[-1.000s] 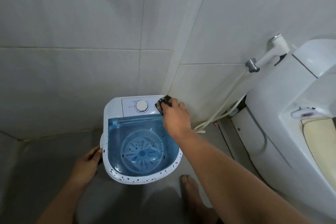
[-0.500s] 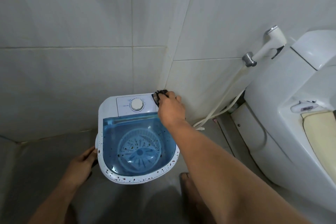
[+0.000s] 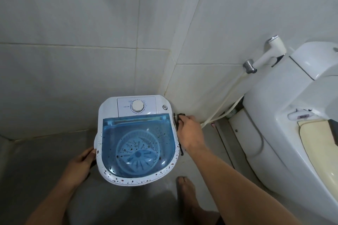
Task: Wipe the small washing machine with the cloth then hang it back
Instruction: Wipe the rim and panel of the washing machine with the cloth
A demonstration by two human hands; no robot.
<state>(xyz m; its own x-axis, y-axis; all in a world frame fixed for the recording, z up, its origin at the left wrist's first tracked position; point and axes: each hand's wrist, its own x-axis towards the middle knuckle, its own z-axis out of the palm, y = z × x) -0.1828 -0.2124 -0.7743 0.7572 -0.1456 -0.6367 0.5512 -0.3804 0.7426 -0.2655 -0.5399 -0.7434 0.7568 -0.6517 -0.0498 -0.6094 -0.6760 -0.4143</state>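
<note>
The small washing machine (image 3: 136, 139) stands on the floor (image 3: 45, 151) in the far corner of a tiled room, its white rim speckled with dark spots along the near edge and its blue translucent lid (image 3: 139, 144) closed over the tub. The right hand (image 3: 190, 133) is closed around a dark cloth (image 3: 180, 118), bunched against the machine's right side just below the rim; a strand of the cloth hangs down beside the wrist. The left hand (image 3: 80, 164) is curled against the machine's left near edge, fingers pressed on the rim, apparently bracing the unit. Judgement: wiping is under way on the right flank, while the spotted near rim and the lid are not yet cleaned. The cloth appears soft, limp and light; it should be kept balled in the palm so loose ends do not trail or snag. The machine looks like light plastic and is likely to slide or rock under wiping pressure, so a steadying hold on the rim is warranted; the dial (image 3: 137, 106) and the lid hinge are poor places to grip. A bidet sprayer (image 3: 270, 53) and its hose (image 3: 225, 102) hang on the right wall, near the toilet (image 3: 292, 115). No hook or rail for the cloth is visible.
</note>
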